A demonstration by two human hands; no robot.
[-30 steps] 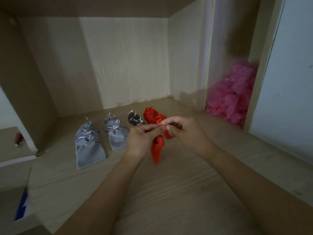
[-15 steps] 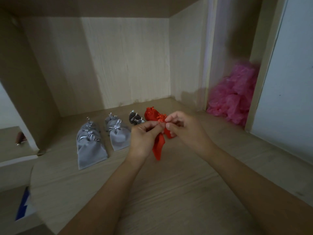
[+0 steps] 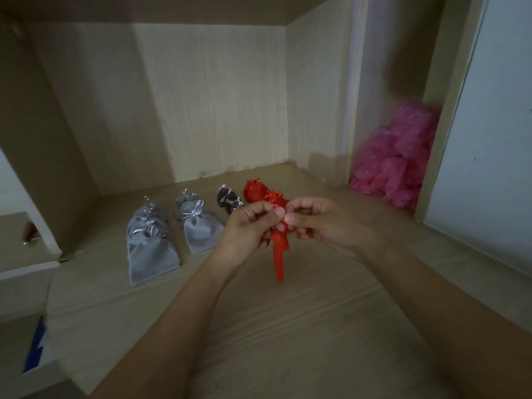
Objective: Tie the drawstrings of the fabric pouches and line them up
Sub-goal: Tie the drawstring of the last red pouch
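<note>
A red fabric pouch (image 3: 279, 251) hangs above the wooden shelf (image 3: 288, 326), its body dangling down. My left hand (image 3: 249, 223) and my right hand (image 3: 322, 223) meet at its neck, fingertips pinching the top and its drawstring; the string itself is hidden by my fingers. Behind my hands lie tied red pouches (image 3: 259, 192). To their left sit small dark pouches (image 3: 227, 198), then a column of grey pouches (image 3: 198, 226) with silver bows, and a second grey column (image 3: 152, 246) farthest left.
A heap of pink pouches (image 3: 400, 156) fills the narrow compartment at the right, behind a vertical divider (image 3: 349, 96). A wooden side panel (image 3: 43, 139) stands at the left, and the back wall (image 3: 207, 96) closes the shelf. A blue item (image 3: 34, 349) lies bottom left.
My hands have stayed at the red pouch's neck, with the fingertips shifting slightly against each other. The pouch's body still dangles below them.
</note>
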